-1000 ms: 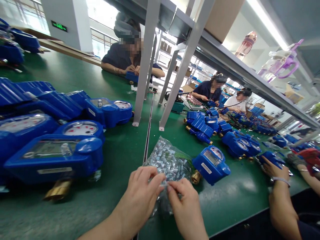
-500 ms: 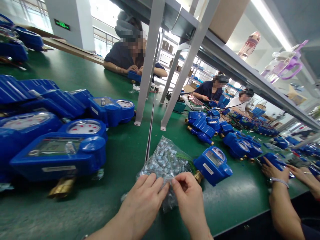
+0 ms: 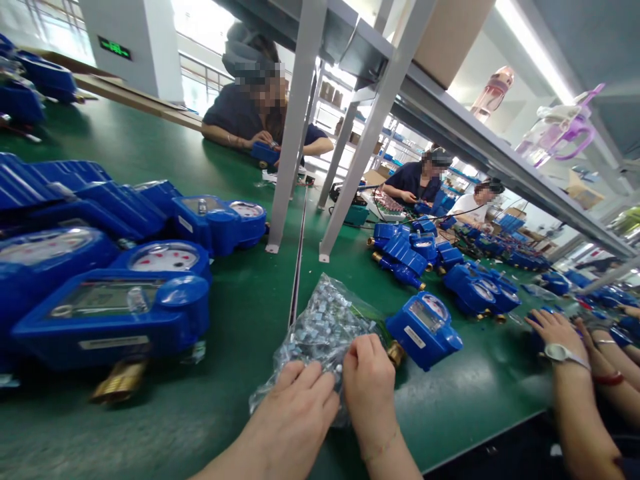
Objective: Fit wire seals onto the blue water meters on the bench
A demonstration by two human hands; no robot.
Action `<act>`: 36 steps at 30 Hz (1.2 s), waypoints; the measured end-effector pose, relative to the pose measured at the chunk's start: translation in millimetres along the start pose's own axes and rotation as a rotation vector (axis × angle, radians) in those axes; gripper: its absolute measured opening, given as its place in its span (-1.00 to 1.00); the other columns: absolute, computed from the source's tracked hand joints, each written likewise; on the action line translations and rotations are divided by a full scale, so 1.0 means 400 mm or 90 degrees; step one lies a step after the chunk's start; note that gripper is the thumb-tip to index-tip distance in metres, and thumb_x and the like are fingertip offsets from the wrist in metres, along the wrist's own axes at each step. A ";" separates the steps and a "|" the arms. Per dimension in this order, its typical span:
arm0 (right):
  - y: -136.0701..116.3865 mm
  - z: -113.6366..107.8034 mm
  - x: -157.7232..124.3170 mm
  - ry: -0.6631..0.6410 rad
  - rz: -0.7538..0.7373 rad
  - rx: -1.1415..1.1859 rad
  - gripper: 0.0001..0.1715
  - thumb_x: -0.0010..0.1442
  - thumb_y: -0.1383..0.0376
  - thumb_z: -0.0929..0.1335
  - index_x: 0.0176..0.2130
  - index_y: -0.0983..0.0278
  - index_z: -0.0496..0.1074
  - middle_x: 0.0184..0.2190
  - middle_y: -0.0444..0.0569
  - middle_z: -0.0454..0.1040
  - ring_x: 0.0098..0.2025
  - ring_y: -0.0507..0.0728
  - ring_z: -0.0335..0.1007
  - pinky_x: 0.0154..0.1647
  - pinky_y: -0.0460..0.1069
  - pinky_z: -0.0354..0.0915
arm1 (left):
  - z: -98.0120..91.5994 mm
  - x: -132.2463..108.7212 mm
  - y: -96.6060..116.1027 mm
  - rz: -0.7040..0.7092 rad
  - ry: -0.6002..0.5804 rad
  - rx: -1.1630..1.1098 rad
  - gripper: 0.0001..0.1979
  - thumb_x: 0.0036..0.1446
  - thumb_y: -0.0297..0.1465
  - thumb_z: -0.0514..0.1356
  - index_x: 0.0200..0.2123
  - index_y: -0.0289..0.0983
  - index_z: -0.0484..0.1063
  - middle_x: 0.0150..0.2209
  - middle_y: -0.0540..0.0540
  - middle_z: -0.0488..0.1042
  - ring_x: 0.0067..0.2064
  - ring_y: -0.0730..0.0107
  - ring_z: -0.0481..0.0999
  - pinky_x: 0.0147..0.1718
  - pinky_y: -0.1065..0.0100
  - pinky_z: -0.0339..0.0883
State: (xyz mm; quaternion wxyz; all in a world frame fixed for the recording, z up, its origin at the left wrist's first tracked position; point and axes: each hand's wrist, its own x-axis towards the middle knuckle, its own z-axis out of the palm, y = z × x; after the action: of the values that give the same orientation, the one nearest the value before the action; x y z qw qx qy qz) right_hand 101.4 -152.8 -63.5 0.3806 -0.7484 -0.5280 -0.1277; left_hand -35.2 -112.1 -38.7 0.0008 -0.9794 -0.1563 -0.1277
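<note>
A clear plastic bag (image 3: pixel 320 327) full of small silvery metal parts lies on the green table (image 3: pixel 240 307) in front of me. My left hand (image 3: pixel 295 407) rests on the bag's near edge, fingers curled and pinching the plastic. My right hand (image 3: pixel 367 383) is closed in a fist on the bag's right side, gripping it. A blue water meter (image 3: pixel 425 330) with a brass fitting lies just right of the bag, close to my right hand.
Several blue meters (image 3: pixel 105 293) are stacked at the left, and more (image 3: pixel 430 257) lie at the right. Grey shelf legs (image 3: pixel 290 133) stand mid-table. A co-worker's hand with a watch (image 3: pixel 557 333) reaches in at the right. Other people sit across the table.
Both hands have shifted on the bag: the right hand closed into a fist on the plastic and the left slid lower. The bag's near end spread out. The co-worker's hand rose.
</note>
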 end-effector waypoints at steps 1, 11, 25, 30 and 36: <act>-0.001 -0.002 0.011 0.007 0.010 0.006 -0.77 0.15 0.48 0.18 -0.49 0.24 0.23 -0.47 -0.11 0.27 -0.40 0.08 0.18 -0.35 -0.03 0.09 | -0.005 0.000 -0.001 0.002 -0.016 -0.005 -0.90 0.08 -0.51 0.13 -0.40 -0.25 0.43 -0.34 -0.05 0.43 -0.25 0.23 0.29 -0.21 0.18 0.01; -0.021 -0.073 0.010 -0.067 0.219 0.330 -0.96 0.15 0.32 0.27 -0.33 0.26 0.29 -0.44 -0.15 0.35 -0.40 0.02 0.32 -0.37 -0.10 0.26 | -0.082 0.012 -0.021 -0.220 0.049 -0.198 -0.68 0.20 -0.25 0.04 -0.54 -0.27 0.34 -0.51 -0.03 0.41 -0.39 0.29 0.40 -0.33 0.27 0.12; -0.030 -0.052 -0.042 -0.103 0.333 0.626 -0.71 0.20 0.16 0.25 -0.09 0.20 0.30 -0.20 -0.07 0.36 -0.17 0.06 0.32 -0.11 -0.04 0.28 | -0.052 0.035 -0.019 -0.256 0.041 -0.133 -0.71 0.25 -0.33 -0.07 -0.42 -0.22 0.38 -0.36 -0.06 0.40 -0.36 0.30 0.42 -0.33 0.29 0.19; -0.033 -0.029 -0.058 -0.144 0.261 0.601 -0.39 -0.03 0.27 0.43 0.02 0.21 0.25 -0.17 -0.05 0.37 -0.15 0.10 0.31 -0.10 0.00 0.28 | -0.057 0.037 -0.033 -0.261 0.070 -0.264 -0.76 0.22 -0.40 -0.05 -0.39 -0.24 0.37 -0.34 -0.04 0.39 -0.31 0.33 0.39 -0.29 0.32 0.18; -0.026 -0.014 -0.050 -0.151 0.288 0.563 -0.64 -0.02 0.32 0.40 -0.17 0.26 0.33 -0.39 -0.16 0.34 -0.35 0.04 0.28 -0.28 -0.06 0.27 | -0.056 0.039 -0.049 -0.309 0.007 -0.480 -0.79 0.21 -0.35 -0.03 -0.40 -0.24 0.33 -0.47 0.05 0.37 -0.39 0.39 0.39 -0.40 0.40 0.16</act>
State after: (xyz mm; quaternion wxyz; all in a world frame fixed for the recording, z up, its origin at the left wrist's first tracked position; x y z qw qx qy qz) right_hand 85.2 -169.1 -67.0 0.6165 -0.6207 -0.3958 0.2793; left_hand -32.6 -89.9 -13.8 -0.3852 -0.8455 -0.3242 -0.1777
